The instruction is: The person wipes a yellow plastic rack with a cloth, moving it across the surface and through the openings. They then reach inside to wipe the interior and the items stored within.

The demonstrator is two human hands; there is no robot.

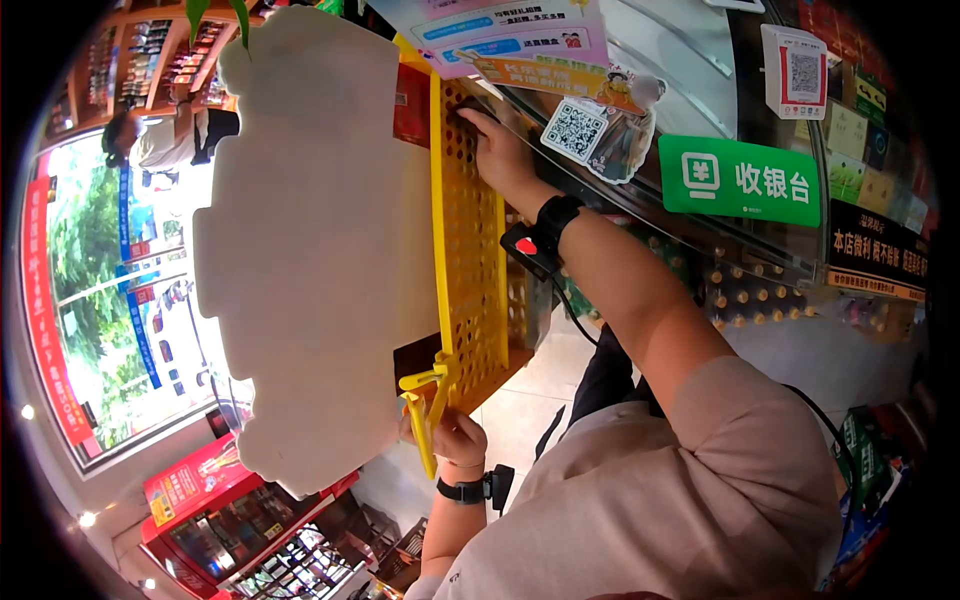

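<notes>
The yellow basket (468, 250) hangs between both hands: left hand (455, 435) fingers wrapped around its handle (425, 415), right hand (500, 150) fingers curled over its far rim. It could tip against the glass counter (700, 60) beside the right fingers.

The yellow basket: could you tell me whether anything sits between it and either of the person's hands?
Nothing visible does. One hand lies flat against the meshed side of the yellow basket near its far end, and the other hand grips the basket's handle at the near end. Which hand is left or right is unclear in this rotated view.
</notes>
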